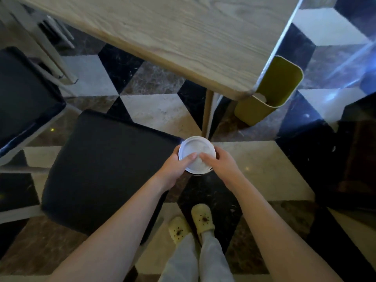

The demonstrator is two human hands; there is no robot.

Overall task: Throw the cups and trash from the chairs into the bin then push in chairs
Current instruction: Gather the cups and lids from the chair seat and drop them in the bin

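Note:
A cup with a white lid [195, 148] is held in front of me, seen from above, just past the right corner of a black-cushioned chair [105, 171]. My left hand [176, 165] wraps the cup's left side, thumb on the lid. My right hand [220, 162] grips the right side, thumb also on the lid. The yellow-green bin [278, 86] stands on the floor beyond the table's corner, up and right of the cup, with something white inside it. The chair seat near me is bare.
A light wooden table [183, 37] fills the upper middle, its corner overlapping the bin. A second dark chair [22, 94] stands at the left. A dark piece of furniture [350, 151] sits at the right. My feet in pale slippers [191, 224] stand on the patterned tile floor.

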